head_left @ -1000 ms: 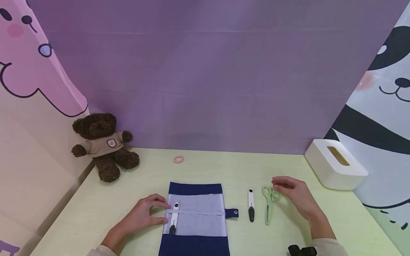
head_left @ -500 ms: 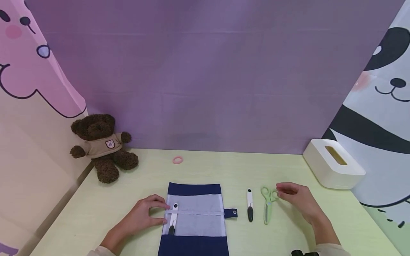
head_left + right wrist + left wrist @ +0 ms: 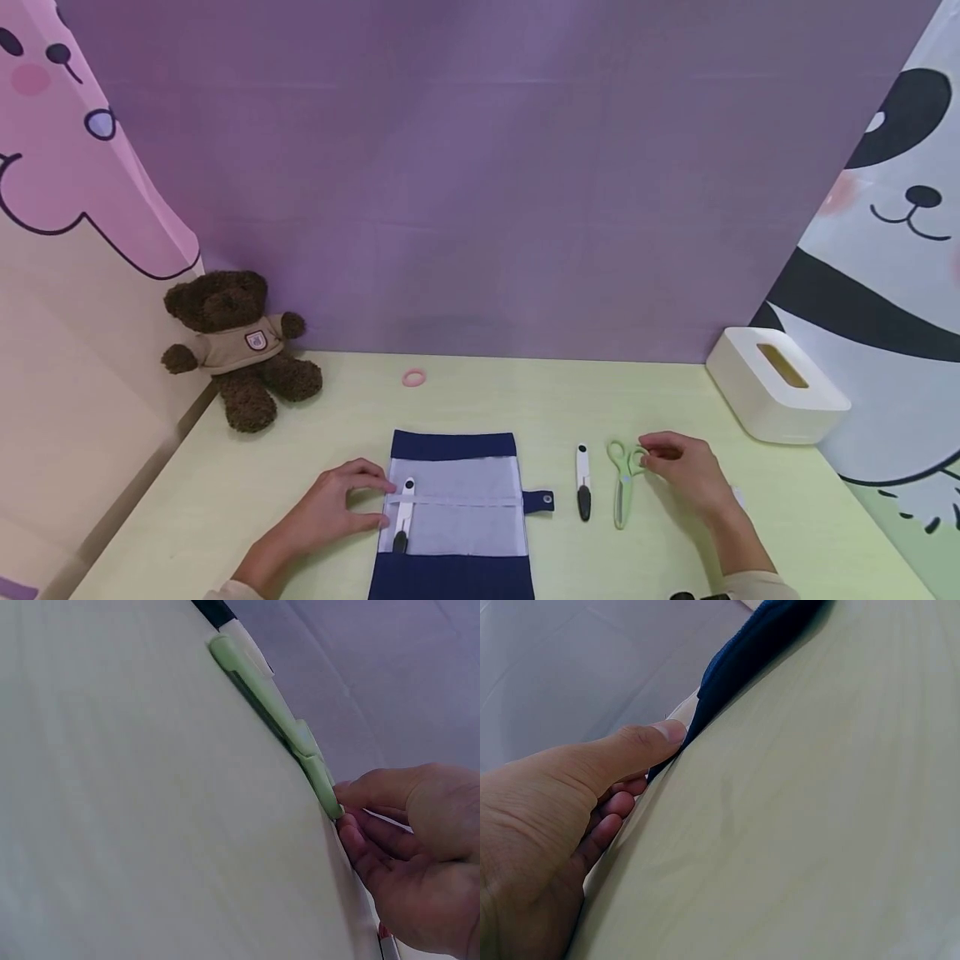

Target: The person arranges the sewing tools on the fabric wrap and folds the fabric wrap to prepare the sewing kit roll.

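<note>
An unfolded navy pouch with a pale lining lies on the table, a white and black snipper tucked under its strap at the left. My left hand has its thumb and forefinger spread along the pouch's left edge; in the left wrist view the thumb of that hand touches the navy cloth. The right hand pinches a handle ring of the green scissors. From the right wrist, the fingertips of this hand meet around the handle end of the scissors.
A second snipper lies between pouch and scissors. A pink ring is farther back. The brown teddy bear sits at the back left, and a white tissue box stands at the back right. Something small and white shows beside the right wrist.
My right hand moved slightly away from the scissors' handle, then came back to it, and its fingertips are now on the ring. The left hand has stayed at the pouch's edge.
</note>
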`<state>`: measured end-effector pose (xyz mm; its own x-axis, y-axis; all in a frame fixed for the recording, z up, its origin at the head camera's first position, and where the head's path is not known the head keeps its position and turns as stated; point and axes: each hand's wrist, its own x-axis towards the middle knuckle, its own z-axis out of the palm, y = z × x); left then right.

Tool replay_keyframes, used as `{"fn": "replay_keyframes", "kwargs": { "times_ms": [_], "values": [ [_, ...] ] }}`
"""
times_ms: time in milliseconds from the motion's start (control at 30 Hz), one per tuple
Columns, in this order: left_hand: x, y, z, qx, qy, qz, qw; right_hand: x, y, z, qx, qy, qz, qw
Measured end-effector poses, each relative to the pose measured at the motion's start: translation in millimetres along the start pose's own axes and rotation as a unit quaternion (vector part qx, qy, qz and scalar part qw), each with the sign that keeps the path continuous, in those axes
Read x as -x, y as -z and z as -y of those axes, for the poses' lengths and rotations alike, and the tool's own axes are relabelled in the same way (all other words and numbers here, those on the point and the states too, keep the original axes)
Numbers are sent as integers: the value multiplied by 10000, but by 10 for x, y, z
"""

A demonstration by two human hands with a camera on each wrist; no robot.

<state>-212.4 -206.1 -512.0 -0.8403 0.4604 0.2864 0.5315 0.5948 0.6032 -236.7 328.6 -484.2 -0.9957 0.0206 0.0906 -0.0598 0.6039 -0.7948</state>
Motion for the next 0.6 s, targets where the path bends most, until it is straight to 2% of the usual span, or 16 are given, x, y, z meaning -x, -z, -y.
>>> {"fn": "replay_keyframes", "kwargs": {
  "times_ms": [133,333,467,600],
  "values": [
    [-2,-4,9,-28,-21,-90,10000,-26,-34,23,430,-11,-200,9989],
    [5,1,15,30,46,-8,10000,-57,-93,70,900,-127,-488,9947],
    [0,-7,20,6,-13,-36,10000,-60,-114,54,905,-118,-618,9939],
    [-2,-17,29,-7,-49,-39,10000,-48,-107,60,686,-203,-651,9953]
  ]
}}
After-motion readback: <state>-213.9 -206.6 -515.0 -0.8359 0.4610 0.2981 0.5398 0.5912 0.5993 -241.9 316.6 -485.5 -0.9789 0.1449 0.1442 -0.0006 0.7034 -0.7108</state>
